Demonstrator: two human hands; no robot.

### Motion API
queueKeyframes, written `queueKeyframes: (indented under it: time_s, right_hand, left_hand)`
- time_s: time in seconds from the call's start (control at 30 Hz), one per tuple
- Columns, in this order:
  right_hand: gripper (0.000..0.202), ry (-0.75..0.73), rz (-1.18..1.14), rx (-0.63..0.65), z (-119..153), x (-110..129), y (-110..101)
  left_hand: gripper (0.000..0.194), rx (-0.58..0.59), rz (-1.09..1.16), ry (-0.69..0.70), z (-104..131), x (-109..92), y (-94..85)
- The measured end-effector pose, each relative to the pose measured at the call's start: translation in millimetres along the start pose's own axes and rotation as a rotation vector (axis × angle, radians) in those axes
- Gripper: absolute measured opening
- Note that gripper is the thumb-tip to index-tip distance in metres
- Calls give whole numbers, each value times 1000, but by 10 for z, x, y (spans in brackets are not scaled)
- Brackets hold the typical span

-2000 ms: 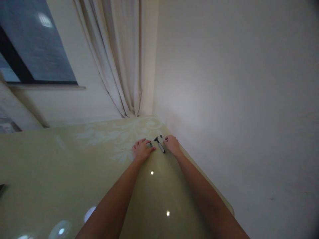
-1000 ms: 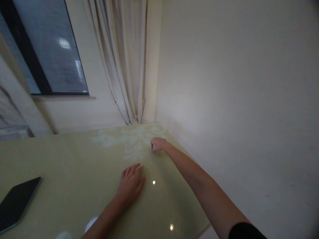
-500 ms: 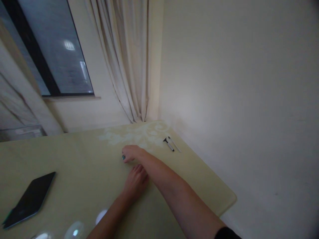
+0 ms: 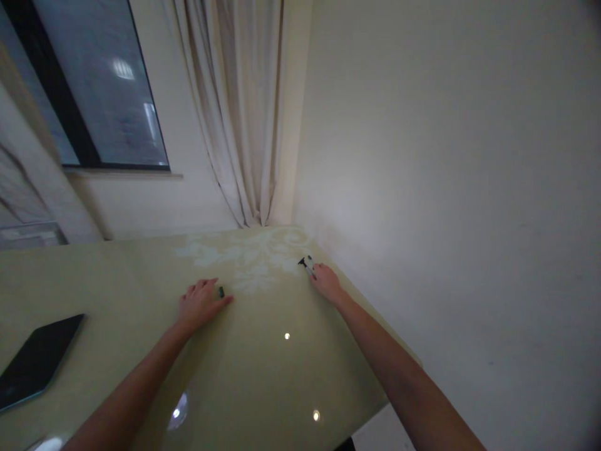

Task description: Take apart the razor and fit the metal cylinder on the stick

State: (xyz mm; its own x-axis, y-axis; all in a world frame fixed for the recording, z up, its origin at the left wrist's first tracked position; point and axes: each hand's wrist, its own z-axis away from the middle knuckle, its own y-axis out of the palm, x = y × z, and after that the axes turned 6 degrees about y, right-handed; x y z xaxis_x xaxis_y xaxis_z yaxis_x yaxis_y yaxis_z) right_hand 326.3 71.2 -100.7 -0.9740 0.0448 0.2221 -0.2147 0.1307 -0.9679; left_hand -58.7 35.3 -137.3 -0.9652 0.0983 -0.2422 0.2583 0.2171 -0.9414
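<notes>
My left hand [image 4: 201, 304] rests on the table with thumb and fingers spread, holding nothing. In the gap between its thumb and fingers stands a small dark green object [image 4: 221, 292], too small to name. Over by the wall side, my right hand [image 4: 327, 282] has its fingers closed on the handle of a razor [image 4: 303, 262] with a black head. Beside the razor lies a slim white stick with a dark tip [image 4: 310, 258], perhaps a toothbrush. Most of both handles is hidden under the fingers, so I cannot tell whether the stick is gripped too.
A black, flat laptop-like slab [image 4: 40, 360] lies on the left of the pale yellow-green table [image 4: 263, 376]. The wall [image 4: 446, 188] runs along the table's right edge. Curtains [image 4: 239, 125] and a window [image 4: 117, 94] are behind. Light spots shine on the glossy tabletop.
My right hand has left the small green object and crossed right to the razor. My left hand has moved left and forward, opening around the green object. The view has shifted slightly.
</notes>
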Motion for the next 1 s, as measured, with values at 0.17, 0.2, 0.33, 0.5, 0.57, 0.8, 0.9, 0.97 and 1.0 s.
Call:
queueKeyframes:
  time_s: [0.17, 0.2, 0.33, 0.5, 0.57, 0.8, 0.9, 0.97, 1.0]
  right_hand:
    - [25, 28, -89, -2, -32, 120, 45]
    - [26, 31, -116, -11, -47, 192, 50]
    - [23, -23, -253, -41, -20, 697, 112]
    - [18, -120, -386, -3, 201, 1624, 327]
    - [19, -131, -409, 23, 295, 1931, 425]
    - [30, -129, -441, 73, 448, 2460, 796]
    - [29, -110, -440, 52, 458, 2545, 889]
    - [28, -112, -429, 35, 461, 2575, 909]
    - [27, -120, -422, 31, 461, 2582, 910]
  left_hand:
    - [52, 74, 32, 51, -164, 219, 24]
    - [49, 80, 38, 67, -181, 225, 30]
    - [42, 69, 61, 133, -245, 301, 32]
    - [45, 61, 62, 143, -298, 625, -5]
    - [47, 67, 61, 131, -290, 754, -21]
    - [48, 46, 135, 40, -229, 830, -39]
    - [46, 76, 158, -17, -237, 784, -69]
    - [45, 76, 166, -27, -241, 764, -84]
    - [45, 69, 169, -30, -242, 757, -87]
